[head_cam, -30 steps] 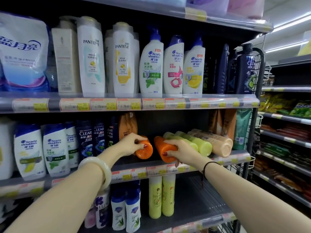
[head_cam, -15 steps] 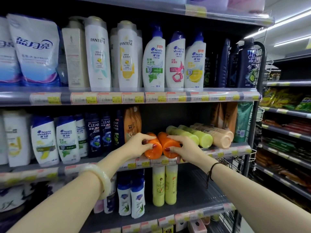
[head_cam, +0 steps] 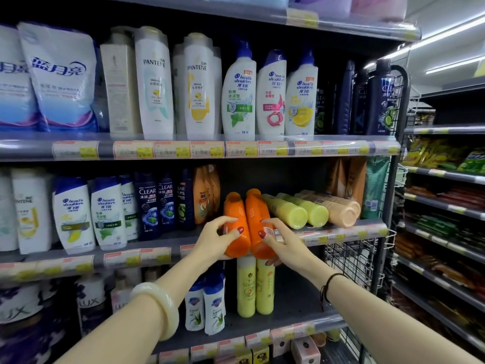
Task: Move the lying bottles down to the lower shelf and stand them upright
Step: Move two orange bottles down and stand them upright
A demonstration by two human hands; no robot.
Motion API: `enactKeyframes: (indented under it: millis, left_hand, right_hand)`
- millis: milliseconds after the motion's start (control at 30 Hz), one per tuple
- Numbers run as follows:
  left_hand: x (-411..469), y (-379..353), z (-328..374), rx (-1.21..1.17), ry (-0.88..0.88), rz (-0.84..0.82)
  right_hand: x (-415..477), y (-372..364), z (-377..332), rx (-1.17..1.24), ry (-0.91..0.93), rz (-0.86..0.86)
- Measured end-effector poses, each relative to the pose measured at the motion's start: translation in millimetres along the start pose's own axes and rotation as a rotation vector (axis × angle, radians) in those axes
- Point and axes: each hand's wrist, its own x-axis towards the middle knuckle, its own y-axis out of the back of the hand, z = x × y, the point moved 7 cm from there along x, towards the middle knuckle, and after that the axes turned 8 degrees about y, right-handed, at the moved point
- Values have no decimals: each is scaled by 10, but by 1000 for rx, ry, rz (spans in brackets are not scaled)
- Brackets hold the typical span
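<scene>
My left hand grips one orange bottle and my right hand grips a second orange bottle. Both bottles are side by side, pulled out over the front edge of the middle shelf, bases toward me. Still lying on that shelf to the right are two yellow-green bottles and two beige bottles. On the lower shelf, two yellow-green bottles stand upright just below my hands.
White and dark shampoo bottles stand left on the middle shelf, brown pouches at its back right. Small white bottles stand left of the upright pair below. A wire side rack bounds the shelves on the right.
Both hands have drawn the two orange bottles together and forward, off the middle shelf's edge. The view has shifted slightly downward.
</scene>
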Motion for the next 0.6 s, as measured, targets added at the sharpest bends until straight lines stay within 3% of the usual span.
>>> enactKeyframes:
  millis: [300, 600]
  left_hand:
    - [57, -55, -346, -64, 213, -26]
    - [99, -94, -384, -46, 227, 4]
  right_hand:
    - [-88, -170, 274, 179, -218, -77]
    - [-81, -161, 467, 330, -293, 3]
